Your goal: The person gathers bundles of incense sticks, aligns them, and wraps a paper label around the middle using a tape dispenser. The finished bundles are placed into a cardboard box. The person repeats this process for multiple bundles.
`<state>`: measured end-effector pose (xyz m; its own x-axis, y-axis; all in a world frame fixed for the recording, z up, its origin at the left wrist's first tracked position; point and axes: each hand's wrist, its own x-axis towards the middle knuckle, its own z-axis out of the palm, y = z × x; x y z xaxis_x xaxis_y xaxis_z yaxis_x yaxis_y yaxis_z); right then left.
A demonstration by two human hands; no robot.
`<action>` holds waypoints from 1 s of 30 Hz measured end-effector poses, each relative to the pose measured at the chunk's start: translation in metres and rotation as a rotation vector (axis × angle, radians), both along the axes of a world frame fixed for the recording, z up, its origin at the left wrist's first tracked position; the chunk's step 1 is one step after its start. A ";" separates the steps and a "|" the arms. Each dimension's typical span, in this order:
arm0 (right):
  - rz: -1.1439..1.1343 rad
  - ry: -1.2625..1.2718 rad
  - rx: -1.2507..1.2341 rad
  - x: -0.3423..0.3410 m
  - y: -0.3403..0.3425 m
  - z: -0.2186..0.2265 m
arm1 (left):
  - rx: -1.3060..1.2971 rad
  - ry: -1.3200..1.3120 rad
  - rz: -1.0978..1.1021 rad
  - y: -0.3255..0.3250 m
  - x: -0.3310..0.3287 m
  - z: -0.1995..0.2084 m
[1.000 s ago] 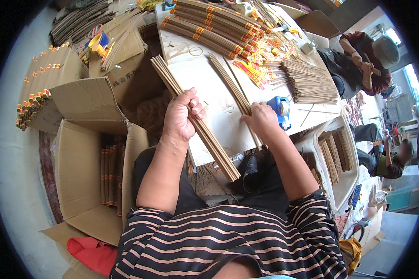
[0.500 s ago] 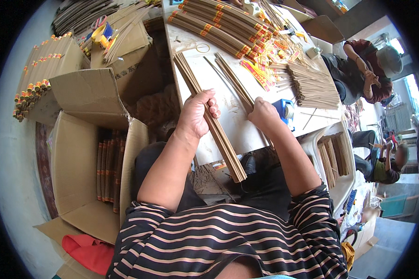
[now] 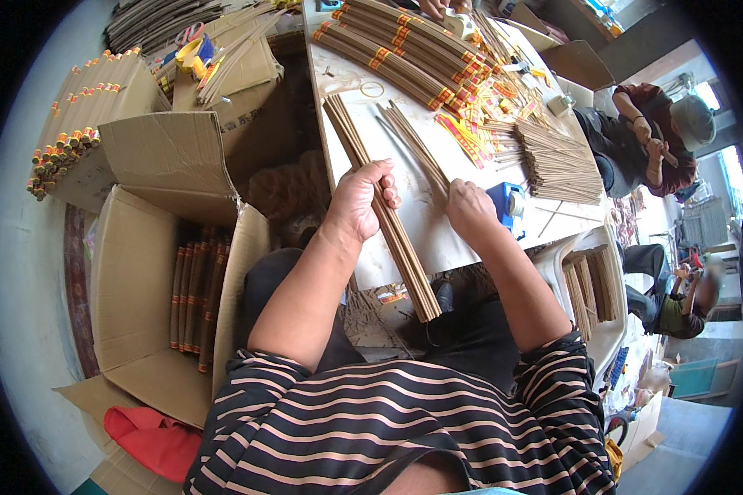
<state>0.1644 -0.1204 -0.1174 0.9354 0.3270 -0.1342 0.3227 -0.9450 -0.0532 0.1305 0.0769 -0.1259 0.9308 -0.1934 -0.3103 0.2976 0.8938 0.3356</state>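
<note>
A bundle of brown incense sticks (image 3: 411, 268) slants across the table's near edge, its lower end over my lap. My left hand (image 3: 362, 202) is wrapped round the middle of it. To the right, my right hand (image 3: 472, 213) is closed on a few thin incense sticks (image 3: 418, 147), which lie slanting over the white table (image 3: 377, 262). A blue tape dispenser (image 3: 506, 206) stands just beside my right hand. Beyond the sticks lie red and yellow paper labels (image 3: 464, 140) and a yellow ring (image 3: 372, 88).
Banded incense bundles (image 3: 388, 62) line the table's far side; loose sticks (image 3: 558, 161) are piled at right. An open carton (image 3: 136, 289) with wrapped bundles stands at left. A white bin (image 3: 557, 264) holds more sticks at right. A co-worker (image 3: 664, 124) sits beyond the table.
The whole view has shifted slightly. Both my hands keep their grips, and my right hand has turned a little. At the right, the co-worker's hands have moved.
</note>
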 end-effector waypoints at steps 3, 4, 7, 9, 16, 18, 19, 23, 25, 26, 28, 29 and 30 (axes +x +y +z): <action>0.078 -0.007 -0.026 0.002 -0.002 0.003 | 0.003 -0.010 -0.002 -0.001 0.000 -0.001; 0.102 -0.010 -0.031 0.003 -0.003 0.004 | -0.008 -0.017 -0.018 -0.001 0.001 -0.004; -0.100 0.060 0.075 0.001 0.004 0.015 | 0.062 0.050 -0.005 -0.002 -0.001 0.004; -0.033 0.037 0.296 -0.009 0.010 0.028 | 0.135 0.053 0.002 0.000 -0.005 0.008; -0.031 0.297 0.772 -0.058 0.037 0.054 | 0.005 -0.064 0.039 0.000 0.003 -0.015; -0.018 0.238 0.680 -0.065 0.042 0.056 | -0.069 -0.119 0.044 -0.003 0.000 -0.010; -0.008 0.250 0.662 -0.067 0.043 0.055 | -0.065 -0.135 0.051 -0.004 -0.001 -0.007; -0.048 0.237 0.664 -0.076 0.050 0.053 | 0.001 -0.223 0.090 -0.007 -0.006 0.009; -0.052 0.255 0.640 -0.081 0.054 0.060 | 0.038 -0.194 0.090 -0.007 -0.008 0.018; -0.053 0.259 0.631 -0.083 0.055 0.063 | 0.034 -0.184 0.138 -0.010 -0.009 0.027; -0.012 0.236 0.627 -0.088 0.054 0.062 | 0.113 -0.249 0.158 -0.009 -0.013 0.040; 0.055 0.200 0.630 -0.089 0.054 0.065 | 0.167 -0.272 0.215 -0.008 -0.016 0.047; 0.110 0.155 0.633 -0.089 0.051 0.069 | 0.249 -0.322 0.234 -0.010 -0.019 0.062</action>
